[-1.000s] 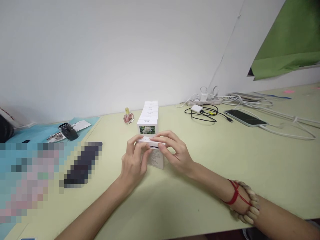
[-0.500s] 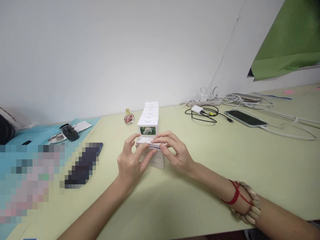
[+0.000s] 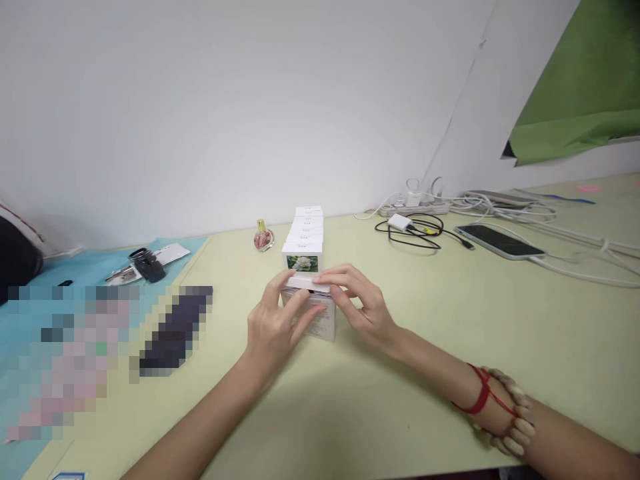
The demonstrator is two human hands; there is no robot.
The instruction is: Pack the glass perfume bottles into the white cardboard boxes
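On the head cam, we've got a white box [image 3: 326, 323] on the yellow-green table [image 3: 350, 413], just in front of a row of white boxes [image 3: 303, 247]; our right hand [image 3: 367, 310] pinches its top edge; our left hand [image 3: 273, 325] curls around its top left, can't tell if it's gripping tbh

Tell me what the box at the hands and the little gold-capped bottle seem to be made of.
Box: probably thin paperboard, pale and smooth; flat panels, crisp edges and printed text suggest it.
Bottle: clear, glossy glass or perhaps plastic; pink shows through its see-through walls.
Cap: gold and shiny, so metal or metal-look plastic; I can't tell which.
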